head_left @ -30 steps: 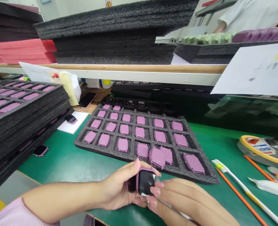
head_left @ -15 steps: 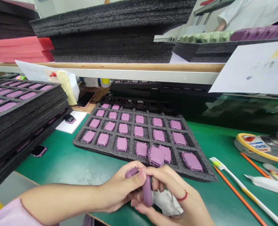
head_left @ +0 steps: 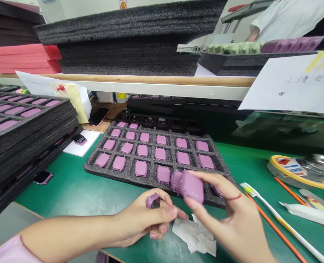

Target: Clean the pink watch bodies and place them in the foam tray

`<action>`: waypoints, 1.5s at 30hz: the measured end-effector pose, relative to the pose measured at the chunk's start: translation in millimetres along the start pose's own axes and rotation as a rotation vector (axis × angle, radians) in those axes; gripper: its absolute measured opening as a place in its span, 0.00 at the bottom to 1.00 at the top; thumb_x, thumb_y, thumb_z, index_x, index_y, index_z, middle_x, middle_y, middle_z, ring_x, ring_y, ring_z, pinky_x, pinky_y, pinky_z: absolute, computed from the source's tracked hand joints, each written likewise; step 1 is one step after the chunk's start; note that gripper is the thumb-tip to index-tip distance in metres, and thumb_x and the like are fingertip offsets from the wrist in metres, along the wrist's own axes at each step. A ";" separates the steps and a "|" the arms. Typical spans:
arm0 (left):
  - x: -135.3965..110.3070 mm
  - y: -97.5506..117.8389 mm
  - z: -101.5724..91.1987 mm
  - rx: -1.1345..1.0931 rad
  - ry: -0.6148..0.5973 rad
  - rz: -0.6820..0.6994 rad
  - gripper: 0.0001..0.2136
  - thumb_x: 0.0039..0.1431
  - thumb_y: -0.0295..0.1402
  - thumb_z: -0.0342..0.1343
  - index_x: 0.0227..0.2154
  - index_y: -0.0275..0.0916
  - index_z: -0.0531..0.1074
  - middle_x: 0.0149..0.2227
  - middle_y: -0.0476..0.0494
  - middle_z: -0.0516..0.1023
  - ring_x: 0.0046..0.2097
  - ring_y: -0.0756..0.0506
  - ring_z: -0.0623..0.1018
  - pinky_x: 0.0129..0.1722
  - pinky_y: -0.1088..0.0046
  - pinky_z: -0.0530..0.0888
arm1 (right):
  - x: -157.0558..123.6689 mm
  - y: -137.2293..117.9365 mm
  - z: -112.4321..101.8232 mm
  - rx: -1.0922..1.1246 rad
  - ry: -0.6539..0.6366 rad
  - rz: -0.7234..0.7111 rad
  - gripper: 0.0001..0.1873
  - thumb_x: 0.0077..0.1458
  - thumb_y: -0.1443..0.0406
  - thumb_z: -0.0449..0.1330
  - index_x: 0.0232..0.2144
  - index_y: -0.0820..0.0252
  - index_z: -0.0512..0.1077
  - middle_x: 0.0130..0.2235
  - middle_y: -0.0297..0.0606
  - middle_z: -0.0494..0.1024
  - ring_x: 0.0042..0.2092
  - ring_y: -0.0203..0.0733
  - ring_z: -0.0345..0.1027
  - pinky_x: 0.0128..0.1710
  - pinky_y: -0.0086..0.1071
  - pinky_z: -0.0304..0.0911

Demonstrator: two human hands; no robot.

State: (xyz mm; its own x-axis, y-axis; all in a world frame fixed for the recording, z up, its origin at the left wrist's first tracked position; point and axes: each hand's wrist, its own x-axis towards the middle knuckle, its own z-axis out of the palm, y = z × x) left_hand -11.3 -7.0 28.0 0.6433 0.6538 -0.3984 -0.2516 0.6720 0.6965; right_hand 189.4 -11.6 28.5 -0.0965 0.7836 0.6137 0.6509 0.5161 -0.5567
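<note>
My right hand [head_left: 230, 215] grips a purple watch case [head_left: 191, 187] between thumb and fingers, lifted above the near edge of the black foam tray [head_left: 123, 174]. My left hand [head_left: 147, 221] is curled round another purple watch case [head_left: 152, 200], of which only the top shows. Both hands hover low over the green mat [head_left: 76, 193]. A crumpled white film [head_left: 196, 235] lies on the mat under my hands. The tray's pockets hold several purple watch cases, back side up; one extra case [head_left: 175, 180] sits crooked at its near edge.
A stack of filled foam trays [head_left: 22, 131] stands at the left, with a loose watch [head_left: 42, 177] beside it. A toothbrush [head_left: 277, 215], orange sticks, a tube and a tape roll [head_left: 296, 171] lie at the right. A shelf with foam sheets runs overhead. Another person stands beyond, top right.
My hands have come apart: the right hand lifted one purple case up and to the right, while the left hand keeps the other. The white film now lies exposed on the mat.
</note>
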 end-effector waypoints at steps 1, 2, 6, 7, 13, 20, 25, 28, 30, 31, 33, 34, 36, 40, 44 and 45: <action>0.1 -0.4 0.0 0.012 0.013 -0.023 0.23 0.46 0.44 0.73 0.32 0.38 0.65 0.34 0.44 0.79 0.20 0.58 0.67 0.19 0.81 0.57 | 1.5 6.0 -1.4 -0.029 0.034 0.079 0.15 0.59 0.59 0.62 0.48 0.53 0.72 0.44 0.40 0.82 0.43 0.47 0.77 0.43 0.38 0.72; 0.3 -0.7 -0.2 0.020 0.019 -0.041 0.22 0.47 0.43 0.72 0.31 0.37 0.65 0.37 0.42 0.80 0.22 0.57 0.70 0.20 0.81 0.60 | 2.8 11.3 -1.9 -0.056 0.053 0.138 0.15 0.59 0.58 0.62 0.47 0.53 0.73 0.43 0.39 0.82 0.42 0.47 0.78 0.42 0.38 0.72; 1.5 -2.1 -2.4 0.144 -0.040 -0.037 0.23 0.52 0.56 0.61 0.27 0.38 0.66 0.29 0.44 0.78 0.21 0.53 0.71 0.18 0.79 0.62 | 4.2 21.8 4.5 -0.147 0.014 0.108 0.16 0.58 0.56 0.63 0.47 0.54 0.73 0.43 0.39 0.81 0.42 0.48 0.77 0.44 0.41 0.71; 1.5 -2.4 -3.1 0.202 -0.063 -0.049 0.26 0.54 0.59 0.57 0.25 0.38 0.66 0.24 0.46 0.75 0.18 0.54 0.67 0.15 0.79 0.58 | 3.8 21.9 7.1 -0.157 -0.013 0.076 0.16 0.59 0.56 0.62 0.48 0.54 0.73 0.44 0.39 0.81 0.44 0.49 0.76 0.45 0.42 0.71; 0.2 1.4 -4.7 0.339 -0.063 -0.008 0.34 0.58 0.65 0.45 0.23 0.33 0.73 0.23 0.44 0.74 0.17 0.55 0.59 0.16 0.76 0.52 | 1.2 10.1 4.4 -0.104 -0.006 0.023 0.23 0.63 0.53 0.59 0.56 0.58 0.67 0.51 0.47 0.74 0.52 0.52 0.69 0.51 0.45 0.67; 3.9 3.4 -6.3 -0.016 -0.052 0.023 0.27 0.56 0.59 0.57 0.35 0.35 0.74 0.28 0.46 0.75 0.20 0.55 0.64 0.21 0.77 0.53 | -7.8 -16.4 7.3 0.093 -0.205 -0.332 0.16 0.61 0.55 0.64 0.46 0.57 0.70 0.49 0.44 0.72 0.52 0.46 0.69 0.49 0.35 0.69; 3.9 4.2 -2.9 -0.131 -0.121 -0.002 0.24 0.54 0.55 0.63 0.35 0.34 0.74 0.24 0.52 0.69 0.20 0.56 0.58 0.20 0.77 0.50 | -9.7 -25.8 16.1 0.180 -0.170 -0.256 0.03 0.61 0.66 0.64 0.36 0.54 0.73 0.46 0.40 0.73 0.48 0.41 0.71 0.46 0.32 0.71; 4.3 4.1 -3.3 -0.149 -0.129 -0.013 0.24 0.54 0.56 0.63 0.33 0.36 0.73 0.23 0.53 0.68 0.20 0.56 0.60 0.21 0.77 0.50 | -7.8 -28.1 13.3 0.215 -0.090 -0.247 0.03 0.60 0.68 0.64 0.33 0.55 0.75 0.42 0.39 0.76 0.46 0.40 0.74 0.45 0.31 0.72; 4.5 3.3 -4.4 -0.142 -0.134 -0.007 0.24 0.53 0.57 0.63 0.33 0.37 0.73 0.23 0.52 0.70 0.19 0.56 0.61 0.21 0.77 0.51 | -6.4 -27.4 10.1 0.259 -0.013 -0.173 0.05 0.59 0.69 0.65 0.32 0.55 0.77 0.38 0.37 0.78 0.42 0.39 0.75 0.43 0.30 0.72; 4.5 3.0 -4.9 -0.129 -0.137 -0.006 0.25 0.53 0.57 0.62 0.33 0.37 0.73 0.24 0.50 0.73 0.19 0.56 0.61 0.22 0.76 0.51 | -5.6 -26.1 8.4 0.298 0.038 -0.095 0.05 0.59 0.69 0.65 0.31 0.54 0.77 0.36 0.36 0.79 0.40 0.39 0.76 0.42 0.30 0.73; 4.2 2.8 -5.6 -0.098 -0.144 -0.011 0.26 0.54 0.59 0.60 0.35 0.36 0.75 0.28 0.45 0.77 0.18 0.55 0.63 0.22 0.75 0.53 | -3.6 -22.1 4.7 0.422 0.173 0.114 0.06 0.58 0.65 0.67 0.28 0.53 0.77 0.32 0.34 0.79 0.35 0.37 0.77 0.36 0.28 0.74; 3.9 3.0 -5.8 -0.090 -0.143 -0.012 0.27 0.54 0.59 0.60 0.36 0.35 0.76 0.30 0.43 0.79 0.18 0.55 0.63 0.22 0.75 0.53 | -2.3 -19.8 3.0 0.500 0.243 0.223 0.08 0.58 0.62 0.67 0.27 0.54 0.77 0.31 0.34 0.80 0.31 0.36 0.76 0.33 0.27 0.74; 3.3 3.6 -6.0 -0.090 -0.140 -0.011 0.27 0.55 0.59 0.59 0.37 0.35 0.77 0.31 0.42 0.80 0.18 0.56 0.63 0.23 0.75 0.54 | 0.6 -16.1 0.0 0.650 0.353 0.403 0.11 0.56 0.59 0.69 0.25 0.55 0.76 0.30 0.32 0.81 0.25 0.32 0.75 0.28 0.24 0.74; 3.3 4.1 -6.5 -0.103 -0.152 -0.007 0.27 0.55 0.58 0.60 0.37 0.35 0.77 0.31 0.42 0.80 0.17 0.56 0.62 0.23 0.75 0.53 | 4.7 -16.5 -2.2 0.770 0.420 0.490 0.10 0.54 0.57 0.71 0.29 0.55 0.77 0.36 0.33 0.85 0.36 0.37 0.83 0.41 0.24 0.78; 4.1 4.0 -7.7 -0.108 -0.189 -0.005 0.27 0.56 0.59 0.58 0.37 0.35 0.76 0.30 0.43 0.80 0.17 0.56 0.61 0.22 0.74 0.52 | 3.7 -21.8 -1.1 0.770 0.405 0.426 0.15 0.51 0.62 0.73 0.42 0.52 0.77 0.47 0.33 0.84 0.52 0.40 0.78 0.54 0.27 0.73; 4.1 4.3 -7.9 -0.111 -0.195 -0.004 0.27 0.57 0.59 0.57 0.37 0.35 0.76 0.30 0.43 0.80 0.17 0.56 0.61 0.22 0.74 0.52 | 2.9 -22.2 -0.9 0.769 0.421 0.416 0.15 0.52 0.62 0.73 0.42 0.51 0.76 0.47 0.33 0.83 0.51 0.41 0.79 0.54 0.27 0.73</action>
State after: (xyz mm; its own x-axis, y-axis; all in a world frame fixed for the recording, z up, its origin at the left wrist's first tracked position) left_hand -15.5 1.3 24.6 0.7691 0.5791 -0.2705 -0.3200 0.7153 0.6213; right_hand 175.4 -21.1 43.1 0.4052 0.8440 0.3515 -0.1126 0.4276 -0.8969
